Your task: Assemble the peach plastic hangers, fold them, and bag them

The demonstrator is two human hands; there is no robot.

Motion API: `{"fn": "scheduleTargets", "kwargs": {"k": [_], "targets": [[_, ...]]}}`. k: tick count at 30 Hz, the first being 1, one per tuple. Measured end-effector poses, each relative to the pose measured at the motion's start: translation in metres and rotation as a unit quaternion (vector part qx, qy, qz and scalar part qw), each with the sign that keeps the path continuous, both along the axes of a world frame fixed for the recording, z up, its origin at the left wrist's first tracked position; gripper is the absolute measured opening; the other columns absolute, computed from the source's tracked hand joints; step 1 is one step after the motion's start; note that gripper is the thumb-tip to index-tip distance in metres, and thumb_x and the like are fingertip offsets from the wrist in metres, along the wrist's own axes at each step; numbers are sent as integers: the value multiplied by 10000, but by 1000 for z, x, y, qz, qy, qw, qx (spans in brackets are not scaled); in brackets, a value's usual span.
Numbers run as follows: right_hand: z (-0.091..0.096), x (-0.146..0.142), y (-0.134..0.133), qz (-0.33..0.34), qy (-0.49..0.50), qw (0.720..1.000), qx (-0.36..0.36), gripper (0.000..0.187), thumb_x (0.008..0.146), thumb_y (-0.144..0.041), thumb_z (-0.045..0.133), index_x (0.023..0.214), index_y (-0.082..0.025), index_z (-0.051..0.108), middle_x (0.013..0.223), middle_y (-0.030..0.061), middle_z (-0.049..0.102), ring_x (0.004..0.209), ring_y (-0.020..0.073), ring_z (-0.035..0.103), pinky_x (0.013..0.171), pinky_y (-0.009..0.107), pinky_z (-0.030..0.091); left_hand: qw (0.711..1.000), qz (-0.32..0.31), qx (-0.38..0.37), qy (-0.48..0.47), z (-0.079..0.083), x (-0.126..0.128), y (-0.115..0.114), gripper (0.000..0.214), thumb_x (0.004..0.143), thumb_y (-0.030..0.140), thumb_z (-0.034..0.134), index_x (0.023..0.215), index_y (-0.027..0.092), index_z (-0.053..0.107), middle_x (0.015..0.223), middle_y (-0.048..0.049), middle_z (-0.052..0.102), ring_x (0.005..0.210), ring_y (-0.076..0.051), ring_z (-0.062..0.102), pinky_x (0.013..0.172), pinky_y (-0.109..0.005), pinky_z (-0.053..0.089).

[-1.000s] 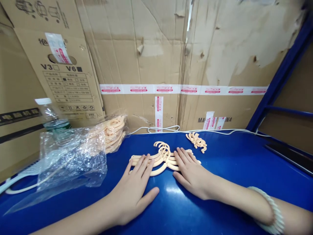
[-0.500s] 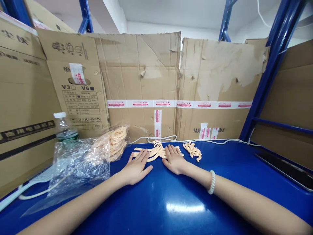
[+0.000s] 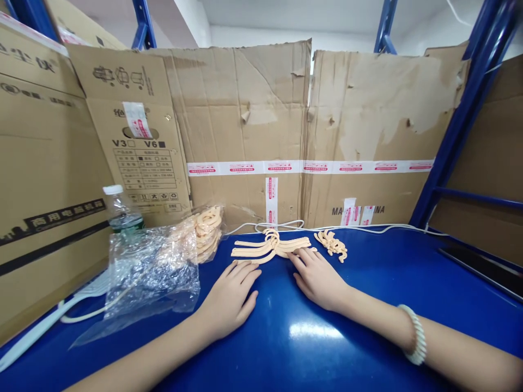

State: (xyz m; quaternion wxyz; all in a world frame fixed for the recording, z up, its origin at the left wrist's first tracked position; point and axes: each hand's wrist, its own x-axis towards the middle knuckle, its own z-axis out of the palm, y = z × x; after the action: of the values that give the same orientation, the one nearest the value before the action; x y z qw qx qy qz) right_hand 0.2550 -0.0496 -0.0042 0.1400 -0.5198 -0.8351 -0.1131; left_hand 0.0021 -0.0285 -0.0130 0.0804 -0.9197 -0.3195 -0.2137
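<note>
My left hand (image 3: 231,296) lies flat on the blue table (image 3: 368,283), fingers stretched out, just short of a stack of peach plastic hangers (image 3: 267,246). Palm down to its right lies my right hand (image 3: 318,277), whose fingertips touch or nearly touch the near edge of the same stack. Neither hand holds anything. A white bead bracelet (image 3: 412,335) is on my right wrist. A small pile of peach hooks (image 3: 332,243) sits right of the stack.
A crumpled clear plastic bag (image 3: 151,267) with more peach hangers (image 3: 208,231) lies at the left, a water bottle (image 3: 120,213) behind it. Cardboard walls (image 3: 286,136) close the back and left. A white cable (image 3: 368,227) runs along the back; a dark flat object (image 3: 486,267) lies far right.
Both hands have drawn back toward me off the hanger stack, which stays near the back wall. The camera view has shifted up and back.
</note>
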Motion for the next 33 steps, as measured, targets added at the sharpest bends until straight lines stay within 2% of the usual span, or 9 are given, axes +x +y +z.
{"fn": "scheduleTargets", "kwargs": {"k": [4, 9, 12, 19, 33], "targets": [[-1, 2, 4, 24, 20, 1000, -4, 363, 903, -166, 427, 1235, -137, 570, 1133, 148, 589, 1049, 277, 544, 916, 435, 462, 999, 9, -28, -32, -2, -5, 6, 349, 885, 218, 505, 1210, 136, 602, 1299, -153, 620, 1220, -310, 558, 1048, -543, 433], [-6, 11, 7, 77, 83, 993, -34, 298, 904, -142, 443, 1154, -164, 604, 1064, 127, 603, 991, 249, 562, 881, 410, 493, 999, -2, -42, -27, 0, -9, 6, 344, 889, 204, 498, 1210, 146, 605, 1303, -149, 621, 1230, -315, 554, 1057, -571, 421], [-6, 17, 8, 111, 124, 985, -55, 283, 914, -149, 446, 1143, -167, 609, 1064, 126, 594, 997, 241, 561, 901, 404, 492, 998, -11, -56, -17, 2, -9, 5, 331, 902, 203, 491, 1207, 169, 614, 1305, -131, 625, 1240, -312, 550, 1074, -589, 396], [6, 31, 10, 156, 127, 973, -111, 302, 936, -165, 439, 1192, -173, 599, 1083, 118, 586, 1007, 226, 555, 916, 395, 497, 996, -24, -80, -8, 2, -7, 8, 327, 912, 196, 473, 1207, 187, 612, 1281, -121, 646, 1226, -307, 566, 1069, -601, 400], [8, 34, 9, 165, 107, 975, -100, 327, 928, -151, 429, 1196, -139, 617, 1100, 140, 606, 1016, 234, 572, 909, 395, 507, 998, -11, -64, 6, 4, -1, 5, 316, 900, 177, 459, 1170, 154, 621, 1269, -135, 645, 1242, -308, 543, 1085, -614, 368]]}}
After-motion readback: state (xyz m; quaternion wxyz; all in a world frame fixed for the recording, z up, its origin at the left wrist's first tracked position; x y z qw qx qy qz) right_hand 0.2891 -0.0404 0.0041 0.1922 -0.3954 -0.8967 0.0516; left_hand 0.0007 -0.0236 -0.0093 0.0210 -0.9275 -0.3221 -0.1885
